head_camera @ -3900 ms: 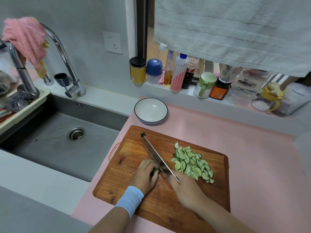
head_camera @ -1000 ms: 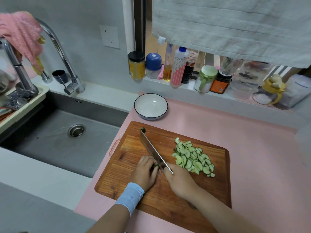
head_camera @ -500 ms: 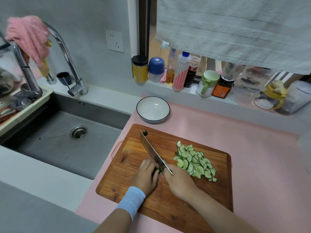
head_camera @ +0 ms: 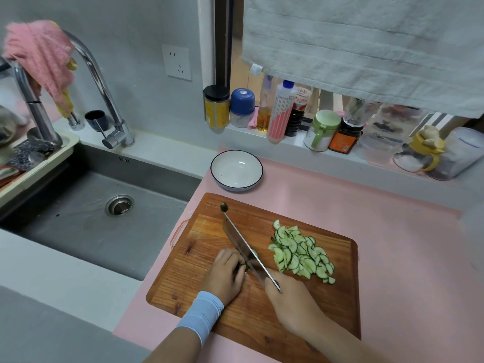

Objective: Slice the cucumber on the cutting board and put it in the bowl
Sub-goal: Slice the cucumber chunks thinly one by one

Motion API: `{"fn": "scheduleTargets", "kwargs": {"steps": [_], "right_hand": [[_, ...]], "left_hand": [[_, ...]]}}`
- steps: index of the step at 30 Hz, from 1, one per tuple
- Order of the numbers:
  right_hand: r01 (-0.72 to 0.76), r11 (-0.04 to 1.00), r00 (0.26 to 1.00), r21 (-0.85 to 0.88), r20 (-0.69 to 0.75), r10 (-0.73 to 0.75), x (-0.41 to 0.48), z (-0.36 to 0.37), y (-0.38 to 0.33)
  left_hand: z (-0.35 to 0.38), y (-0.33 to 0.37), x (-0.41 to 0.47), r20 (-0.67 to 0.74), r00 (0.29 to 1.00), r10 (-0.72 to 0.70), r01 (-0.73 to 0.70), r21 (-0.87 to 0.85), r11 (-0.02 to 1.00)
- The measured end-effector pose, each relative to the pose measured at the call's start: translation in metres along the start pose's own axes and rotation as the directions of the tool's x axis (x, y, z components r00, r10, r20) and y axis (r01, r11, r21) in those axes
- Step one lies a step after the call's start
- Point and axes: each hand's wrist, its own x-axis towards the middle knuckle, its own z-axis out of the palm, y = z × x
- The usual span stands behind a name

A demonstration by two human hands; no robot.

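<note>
Gripping knife (head_camera: 243,248), right hand (head_camera: 290,302); left hand (head_camera: 222,276) pinching cucumber stub (head_camera: 243,267) (bottle labels (head_camera: 280,116) unreadable).

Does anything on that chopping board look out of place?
Only one thing: a small dark cucumber end sits alone at the far edge of the cutting board, apart from the pile of slices. Nothing has spilled.

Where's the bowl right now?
In the head view, the bowl sits on the pink counter just beyond the far left corner of the cutting board, right of the sink.
</note>
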Motion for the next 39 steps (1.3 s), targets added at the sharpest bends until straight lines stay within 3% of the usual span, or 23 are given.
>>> {"fn": "scheduleTargets", "kwargs": {"steps": [21,39], "right_hand": [[-0.08,0.996,0.997,-0.041,0.013,0.08,0.041,0.013,-0.008],[0.014,1.0,1.0,0.01,0.001,-0.014,0.0,0.0,-0.004]], "left_hand": [[-0.001,0.0,-0.003,-0.004,1.0,-0.004,0.004,0.033,0.999],[-0.002,-0.001,-0.003,-0.005,0.999,-0.032,0.032,-0.006,0.999]]}}
